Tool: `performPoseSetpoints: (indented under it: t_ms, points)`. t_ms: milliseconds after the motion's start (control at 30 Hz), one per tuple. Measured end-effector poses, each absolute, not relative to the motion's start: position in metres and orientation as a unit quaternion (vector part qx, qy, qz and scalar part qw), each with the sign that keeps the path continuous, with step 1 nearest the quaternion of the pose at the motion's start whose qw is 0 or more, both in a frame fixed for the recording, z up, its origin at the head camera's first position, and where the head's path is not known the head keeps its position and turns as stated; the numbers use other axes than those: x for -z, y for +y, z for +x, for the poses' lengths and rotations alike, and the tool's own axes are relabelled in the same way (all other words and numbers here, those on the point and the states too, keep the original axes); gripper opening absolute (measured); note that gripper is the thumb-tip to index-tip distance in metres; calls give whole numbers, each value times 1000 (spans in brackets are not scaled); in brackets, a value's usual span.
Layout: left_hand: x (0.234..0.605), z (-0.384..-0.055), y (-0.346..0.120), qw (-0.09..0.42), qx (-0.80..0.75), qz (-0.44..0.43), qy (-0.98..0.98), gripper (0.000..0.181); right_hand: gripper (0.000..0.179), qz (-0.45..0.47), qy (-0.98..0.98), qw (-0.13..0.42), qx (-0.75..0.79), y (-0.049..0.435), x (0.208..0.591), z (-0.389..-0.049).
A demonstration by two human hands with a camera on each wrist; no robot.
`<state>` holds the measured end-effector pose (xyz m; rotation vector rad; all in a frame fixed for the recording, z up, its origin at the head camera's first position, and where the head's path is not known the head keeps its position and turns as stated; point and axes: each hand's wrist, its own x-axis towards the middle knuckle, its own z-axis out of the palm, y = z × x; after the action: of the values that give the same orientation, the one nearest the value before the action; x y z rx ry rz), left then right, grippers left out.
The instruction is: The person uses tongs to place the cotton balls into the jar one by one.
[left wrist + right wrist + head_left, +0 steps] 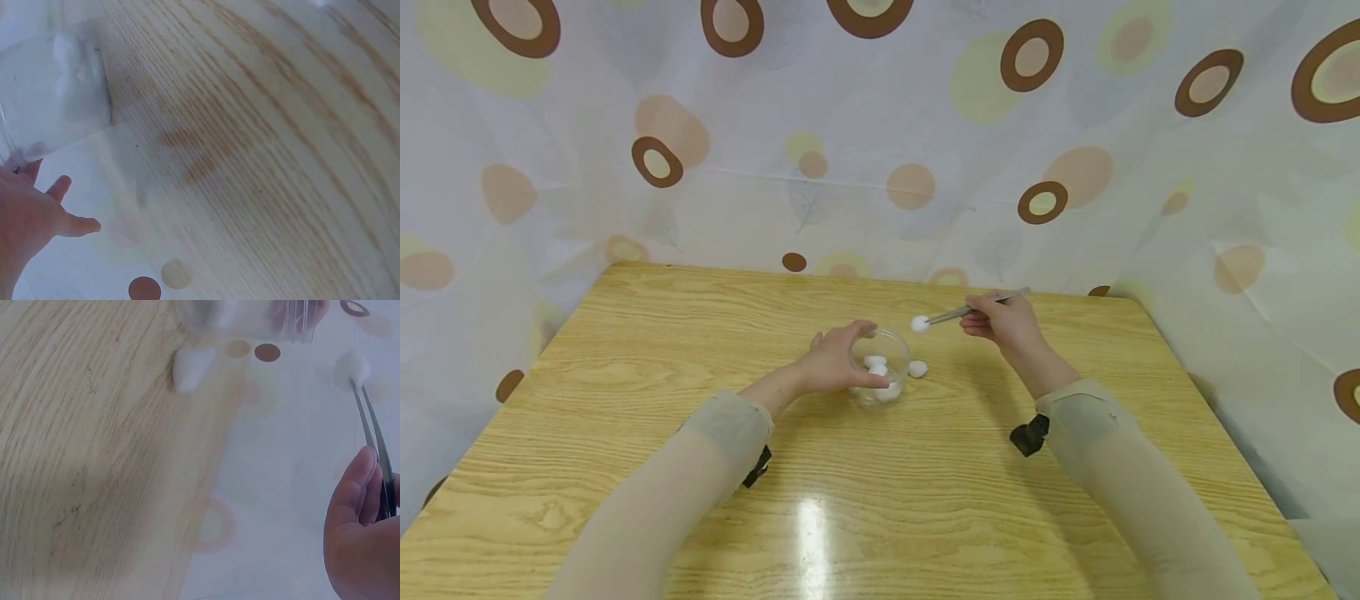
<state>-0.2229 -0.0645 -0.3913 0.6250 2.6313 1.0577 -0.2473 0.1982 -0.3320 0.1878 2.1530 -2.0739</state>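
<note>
My left hand (835, 360) grips a clear plastic jar (891, 340) standing on the table, thumb and fingers round its sides near the rim. Several white cotton balls (877, 364) lie inside, heaped at the bottom in the left wrist view. Between thumb and fingers my right hand (1009, 323) pinches metal tweezers (370, 419). Their tips hold one cotton ball (920, 323), raised just beyond the jar's right side. Another cotton ball (191, 367) rests on the tabletop close to the right of the jar.
The wood-grain table (880, 517) spreads out under both arms. A patterned sheet (865, 125) with brown rings and pale dots hangs behind it and along the sides. Each wrist carries a small black camera mount (1030, 435).
</note>
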Motion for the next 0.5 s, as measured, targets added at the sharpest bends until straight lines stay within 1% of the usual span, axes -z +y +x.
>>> performPoseSetpoints:
  t_ms: [200, 500]
  points:
    - [391, -223, -65, 118, -364, 214, 899, 90, 10, 39, 710, 82, 698, 187, 328, -242]
    - [392, -224, -65, 120, -363, 213, 899, 89, 10, 36, 716, 98, 690, 172, 331, -240]
